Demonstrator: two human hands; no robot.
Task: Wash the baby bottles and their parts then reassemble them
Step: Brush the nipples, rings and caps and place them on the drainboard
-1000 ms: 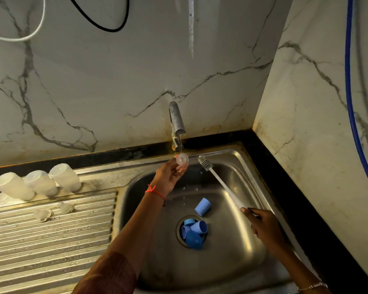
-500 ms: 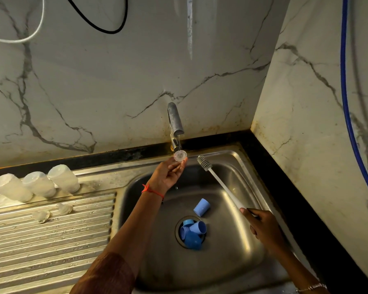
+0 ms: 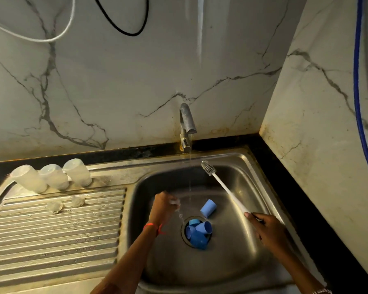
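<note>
**Down in the stainless-steel sink (image 3: 221, 155): rinse over**

Ten o'clock from the round drain (image 3: 183, 234), my left hand (image 3: 165, 206) has dropped out of the stream from the grey steel tap (image 3: 187, 124). Its fingers are curled, pinching a small clear silicone teat (image 3: 174, 201), which is blurred. My right hand (image 3: 268, 228) grips the white long-handled bottle brush (image 3: 221, 183), head toward one o'clock. I judge this teat rinsed; the blue plastic caps (image 3: 198, 232) wait.
</note>
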